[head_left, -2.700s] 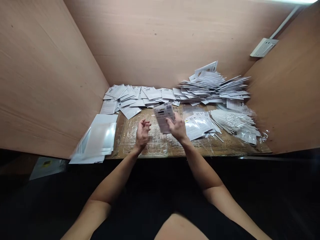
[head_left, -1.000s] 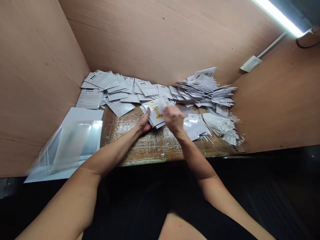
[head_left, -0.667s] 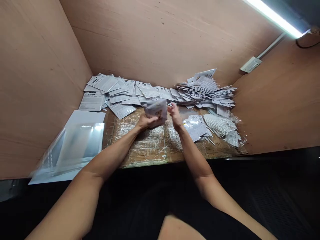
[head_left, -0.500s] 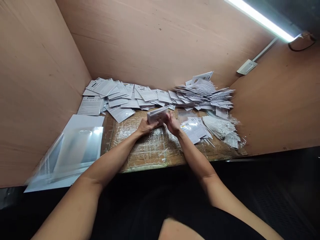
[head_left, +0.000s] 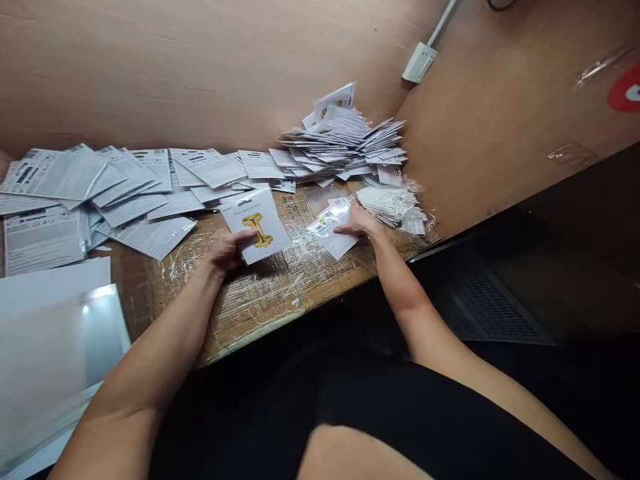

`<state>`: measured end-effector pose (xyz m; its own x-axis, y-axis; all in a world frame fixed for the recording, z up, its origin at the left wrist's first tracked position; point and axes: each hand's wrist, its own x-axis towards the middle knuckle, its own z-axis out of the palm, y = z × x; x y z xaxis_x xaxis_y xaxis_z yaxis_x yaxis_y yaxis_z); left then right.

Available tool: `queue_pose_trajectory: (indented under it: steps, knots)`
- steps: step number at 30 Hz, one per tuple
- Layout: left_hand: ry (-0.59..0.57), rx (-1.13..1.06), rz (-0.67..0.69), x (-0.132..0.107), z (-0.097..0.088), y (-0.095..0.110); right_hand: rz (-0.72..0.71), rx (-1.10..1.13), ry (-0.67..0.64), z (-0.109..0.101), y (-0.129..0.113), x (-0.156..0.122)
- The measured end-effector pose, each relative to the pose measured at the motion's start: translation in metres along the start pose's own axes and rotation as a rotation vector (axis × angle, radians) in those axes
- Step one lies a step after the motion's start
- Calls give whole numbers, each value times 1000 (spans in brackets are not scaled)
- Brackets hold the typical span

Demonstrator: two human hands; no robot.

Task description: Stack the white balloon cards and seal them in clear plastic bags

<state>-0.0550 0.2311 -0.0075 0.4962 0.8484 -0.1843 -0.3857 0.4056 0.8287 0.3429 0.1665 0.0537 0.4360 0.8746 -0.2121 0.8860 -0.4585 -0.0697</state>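
From the left of the head view I'm watching remotely, clear plastic sleeves (head_left: 45, 373) lie on a white sheet (head_left: 55, 277). Beyond them, a row of overlapping printed packets (head_left: 215, 170) runs along the back wall (head_left: 150, 80). Left of centre, the left hand (head_left: 225, 253) holds a balloon packet (head_left: 273, 223) above the brown, film-covered tabletop (head_left: 250, 303) — I read "FOIL BALLOONS" over a gold letter I, the thumb across its front. Farther right, packets heap into a pile (head_left: 340, 143). Nearer, the right hand (head_left: 363, 223) has its thumb on some loose packets (head_left: 330, 232); its fingers are hidden, so I cannot tell whether it grips. Just beside it — white sticks (head_left: 385, 202) in clear plastic. Above, I see a white socket box (head_left: 419, 63).
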Motion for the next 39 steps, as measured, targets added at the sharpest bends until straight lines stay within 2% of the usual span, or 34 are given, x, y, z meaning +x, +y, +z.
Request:
queue_pose_trajectory:
  steps: [3,5,8,11,13,16,18,22,26,27,28,30,32,36,39]
  knots:
    - [-126,102,-116,-14,14,-10,101,117,-30,-6,8,19]
    - [-157,147,-163,-17,19,-15,140,237,-76,-12,13,32]
    - [-98,125,-125,-12,20,-21,143,445,-103,-20,21,43]
    - [-8,39,-22,-4,18,-25,46,701,-47,-26,28,49]
    - [44,-2,10,-1,17,-25,-33,842,29,-33,34,53]
    - [124,-33,-4,1,16,-24,-60,932,213,-45,44,57]
    - [154,-39,-19,1,15,-22,-57,922,254,-50,49,57]
    - [118,-16,-23,0,15,-22,-161,760,165,-50,51,48]
    - [82,13,-16,-1,16,-23,-179,481,353,-48,48,47]
    - [85,22,-12,-2,16,-23,-173,464,355,-47,47,50]
    - [89,33,-6,-2,17,-24,-173,481,307,-46,46,52]
    - [96,59,7,-3,19,-25,-176,544,122,-43,43,59]
    - [108,85,26,-4,21,-28,-135,519,-14,-39,37,65]
    - [150,132,90,-4,25,-35,-57,381,-36,-34,24,70]
    - [190,163,123,-3,26,-38,-114,388,44,-37,21,66]
